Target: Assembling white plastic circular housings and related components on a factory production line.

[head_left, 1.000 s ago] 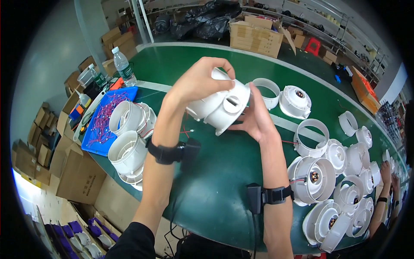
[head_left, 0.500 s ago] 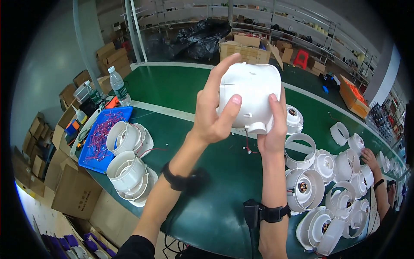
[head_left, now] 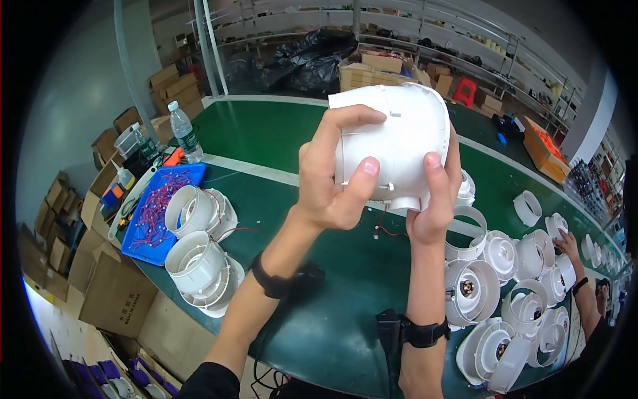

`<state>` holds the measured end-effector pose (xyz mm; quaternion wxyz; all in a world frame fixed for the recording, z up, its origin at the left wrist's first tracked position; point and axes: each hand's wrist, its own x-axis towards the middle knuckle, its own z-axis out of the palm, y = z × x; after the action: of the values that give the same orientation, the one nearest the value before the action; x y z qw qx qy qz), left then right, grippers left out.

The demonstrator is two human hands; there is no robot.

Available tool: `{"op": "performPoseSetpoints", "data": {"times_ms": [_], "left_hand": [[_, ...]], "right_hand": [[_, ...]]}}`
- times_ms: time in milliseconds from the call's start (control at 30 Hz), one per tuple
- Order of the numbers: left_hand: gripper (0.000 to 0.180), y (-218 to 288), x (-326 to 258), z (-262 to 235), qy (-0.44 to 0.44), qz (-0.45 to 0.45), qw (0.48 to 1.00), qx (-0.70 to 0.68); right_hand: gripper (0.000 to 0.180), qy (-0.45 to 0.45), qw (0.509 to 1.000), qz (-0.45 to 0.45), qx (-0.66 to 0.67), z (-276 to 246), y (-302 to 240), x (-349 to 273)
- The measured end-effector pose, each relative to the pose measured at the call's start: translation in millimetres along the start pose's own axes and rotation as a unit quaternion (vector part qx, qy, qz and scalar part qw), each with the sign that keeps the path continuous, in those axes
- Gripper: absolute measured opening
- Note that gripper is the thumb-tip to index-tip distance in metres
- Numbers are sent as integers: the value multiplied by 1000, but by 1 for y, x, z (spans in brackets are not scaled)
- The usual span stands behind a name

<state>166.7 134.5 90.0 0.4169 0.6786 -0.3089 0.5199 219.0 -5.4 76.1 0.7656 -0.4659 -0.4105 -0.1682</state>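
I hold a white rounded plastic fan housing [head_left: 399, 136] up in front of the camera, well above the green table [head_left: 332, 312]. My left hand [head_left: 332, 179] grips its left side, thumb on the front face. My right hand [head_left: 435, 199] clasps its right side and lower edge. A thin red wire [head_left: 385, 229] with a small plug dangles under the housing. Both wrists wear black bands.
Two stacks of white housings [head_left: 199, 256] stand at the left beside a blue tray [head_left: 149, 213] of red wires. Several more white housings [head_left: 505, 292] crowd the right side. Another person's hand [head_left: 568, 246] reaches in at the right. A water bottle [head_left: 185, 133] and cardboard boxes [head_left: 109, 292] are at the left.
Both hands have raised the housing from just above the table toward the camera and turned it, so its closed rounded back now faces me.
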Motion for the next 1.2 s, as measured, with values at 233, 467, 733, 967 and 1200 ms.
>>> {"op": "performPoseSetpoints", "data": {"times_ms": [233, 467, 733, 967, 1200], "left_hand": [[45, -14, 2, 3, 37, -146, 976, -159], [55, -27, -13, 12, 53, -307, 826, -470], [60, -27, -13, 16, 39, -297, 831, -469], [48, -27, -3, 3, -20, -327, 901, -283], [36, -20, -7, 12, -145, -272, 948, -71]], "right_hand": [[59, 15, 985, -45, -164, 9, -12, 4], [67, 54, 857, -101, -502, 52, -44, -7], [66, 52, 831, -105, -545, 47, -44, -8], [59, 51, 924, 25, -379, 21, -24, -1], [52, 62, 939, 326, 84, -22, 11, 3]]}}
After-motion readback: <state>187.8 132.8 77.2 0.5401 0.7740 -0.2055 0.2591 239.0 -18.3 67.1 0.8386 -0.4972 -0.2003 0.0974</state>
